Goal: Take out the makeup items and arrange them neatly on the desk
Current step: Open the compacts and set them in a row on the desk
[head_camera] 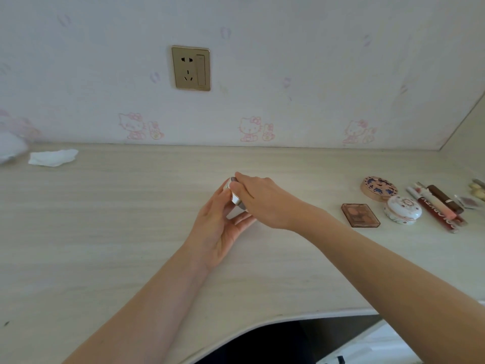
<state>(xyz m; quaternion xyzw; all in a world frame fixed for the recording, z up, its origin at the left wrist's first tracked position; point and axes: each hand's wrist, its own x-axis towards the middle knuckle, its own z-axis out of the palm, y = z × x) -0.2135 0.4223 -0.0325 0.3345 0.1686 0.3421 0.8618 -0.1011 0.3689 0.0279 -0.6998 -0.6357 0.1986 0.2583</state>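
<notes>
Both hands grip one small silver compact [235, 197] mid-desk [131, 219]: left hand [223, 227] cradles underneath, right hand [258, 199] pinches the top, probably steadying it before it joins the row [409, 206] at right.

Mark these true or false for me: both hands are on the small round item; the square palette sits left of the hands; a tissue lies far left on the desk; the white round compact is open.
1. Both the left hand and right hand hold the small round item. True.
2. The square palette sits left of the hands. False: it lies to their right.
3. A tissue lies far left on the desk. True.
4. The white round compact is open. False: its lid is closed.
</notes>
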